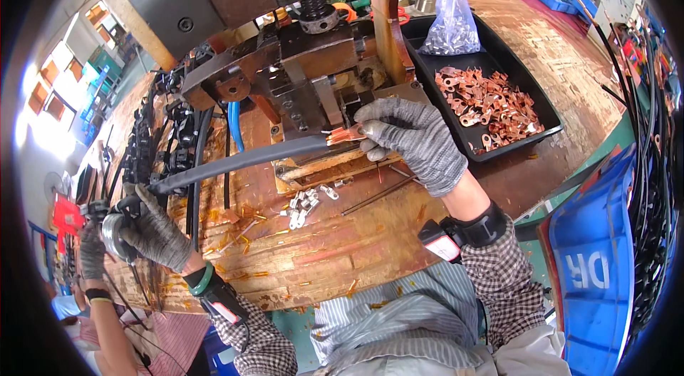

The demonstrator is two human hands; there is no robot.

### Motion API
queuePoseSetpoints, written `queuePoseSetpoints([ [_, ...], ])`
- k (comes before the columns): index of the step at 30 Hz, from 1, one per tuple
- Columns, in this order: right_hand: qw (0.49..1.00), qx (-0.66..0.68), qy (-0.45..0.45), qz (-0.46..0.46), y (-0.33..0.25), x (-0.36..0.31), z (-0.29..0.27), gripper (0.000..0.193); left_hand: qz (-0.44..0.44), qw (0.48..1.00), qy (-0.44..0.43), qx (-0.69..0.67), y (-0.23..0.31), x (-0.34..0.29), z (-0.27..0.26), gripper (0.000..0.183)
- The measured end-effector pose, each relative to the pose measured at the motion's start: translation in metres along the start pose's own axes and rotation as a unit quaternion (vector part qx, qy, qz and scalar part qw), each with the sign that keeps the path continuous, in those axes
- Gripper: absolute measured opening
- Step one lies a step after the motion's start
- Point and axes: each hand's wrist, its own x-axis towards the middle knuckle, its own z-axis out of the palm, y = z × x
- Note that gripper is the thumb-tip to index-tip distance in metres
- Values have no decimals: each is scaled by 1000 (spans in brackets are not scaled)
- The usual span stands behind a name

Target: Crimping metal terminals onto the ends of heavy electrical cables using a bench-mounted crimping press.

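By the brown steel press [313, 55], your right hand [417, 137] pinches the copper-tipped black cable [249, 158]; I cannot tell whether your left hand [160, 233] grips. Silver lugs [298, 218] and a black plastic tray [470, 61] sit close.

Lugs [495, 107] in tray [457, 61], R of press [320, 55], prob. cable parts [140, 137] L
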Motion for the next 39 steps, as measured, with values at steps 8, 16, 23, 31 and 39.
queuePoseSetpoints([
  [8, 999, 14, 22, 41, -4, 15, 3, 15, -33, 997, -14, -73, 4, 6, -2, 49],
  [16, 998, 48, 18, 34, -2, 28, -1, 11, -63, 994, -7, -86, 0, 3, 3, 57],
  [23, 999, 29, 24, 28, 0, 31, -3, 12, -70, 991, 14, -112, -2, 1, 7, 59],
  [31, 1000, -12, 19, 9, 3, 33, -7, 12, -75, 992, 7, -97, 0, -1, 7, 52],
  [39, 987, -118, 81, -75, 0, 18, -13, 14, -43, 995, -8, -90, -2, -1, 9, 50],
])
